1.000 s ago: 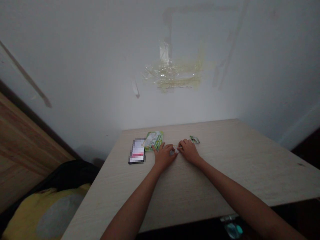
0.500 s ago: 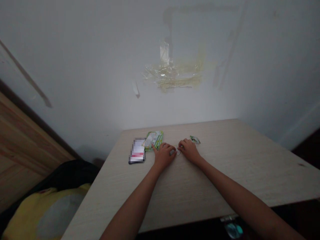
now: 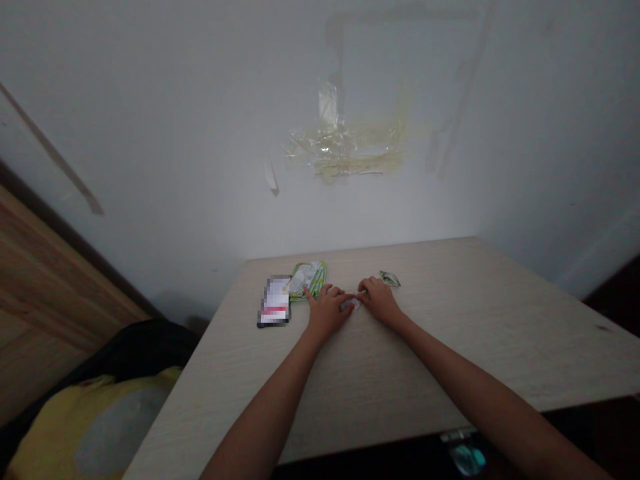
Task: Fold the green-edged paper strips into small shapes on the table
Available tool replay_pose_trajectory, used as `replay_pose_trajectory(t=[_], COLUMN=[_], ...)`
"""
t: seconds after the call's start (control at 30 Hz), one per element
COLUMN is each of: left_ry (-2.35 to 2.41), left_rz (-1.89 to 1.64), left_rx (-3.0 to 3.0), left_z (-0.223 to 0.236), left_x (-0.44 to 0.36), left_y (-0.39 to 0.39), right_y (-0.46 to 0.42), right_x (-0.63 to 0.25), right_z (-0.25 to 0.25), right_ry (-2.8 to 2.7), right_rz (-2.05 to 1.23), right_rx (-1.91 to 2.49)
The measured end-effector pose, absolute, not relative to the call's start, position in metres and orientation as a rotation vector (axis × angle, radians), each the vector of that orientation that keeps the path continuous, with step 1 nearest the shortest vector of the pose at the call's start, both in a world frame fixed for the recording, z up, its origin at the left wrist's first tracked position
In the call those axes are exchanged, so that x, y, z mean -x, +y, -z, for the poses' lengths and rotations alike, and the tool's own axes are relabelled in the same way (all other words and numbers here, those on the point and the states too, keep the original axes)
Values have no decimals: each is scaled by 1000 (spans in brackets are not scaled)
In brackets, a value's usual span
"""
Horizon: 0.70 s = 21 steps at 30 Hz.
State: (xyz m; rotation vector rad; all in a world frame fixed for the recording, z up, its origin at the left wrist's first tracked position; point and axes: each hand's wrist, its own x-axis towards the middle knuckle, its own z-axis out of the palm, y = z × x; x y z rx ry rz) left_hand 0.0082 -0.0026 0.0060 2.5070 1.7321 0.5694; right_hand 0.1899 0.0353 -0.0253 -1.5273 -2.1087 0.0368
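Close together on the pale wooden table [image 3: 420, 347], both of my hands work at a small whitish, wrapper-like piece [image 3: 354, 304]. My left hand [image 3: 326, 312] is closed on it from the left, its thumb side toward the other hand. A thin yellowish strip [image 3: 355, 293] spans the gap between the fingers, just beyond the whitish piece. My right hand [image 3: 381, 300] pinches the strip's right end. What kind of thing these pieces are is too small to make out. Right behind my left hand lies a stack of green-and-white packets [image 3: 310, 277].
A phone-like dark-edged object with a blurred screen [image 3: 275, 303] lies left of the packets. A small crumpled green wrapper [image 3: 390, 279] rests beyond my right hand. The wall [image 3: 360, 207] borders the table's back edge. A yellow-and-grey plush item [image 3: 100, 427] sits lower left.
My fingers have parted slightly, and the thin yellowish strip now shows between them. More of the whitish piece is visible. The packets and phone-like object stay put.
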Motion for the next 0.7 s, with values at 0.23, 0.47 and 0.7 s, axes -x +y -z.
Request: replay_pose_trajectory(t=[0.23,0.47,0.7], left_ry=[1690,1700,1684], left_rz=[-585,-611,-624], left_rx=[-2586,-2575,-2557], left_z=[-6,-6,-4], left_x=[-7,-8,-8], left_y=[-2,-3,-2], right_y=[36,33,34], right_x=[-191,-197,-199], right_z=[27,30,30], right_ry=[-2109,-2096,-2115], right_rz=[-43,-150,-191], right_rx=[1521,1395,1371])
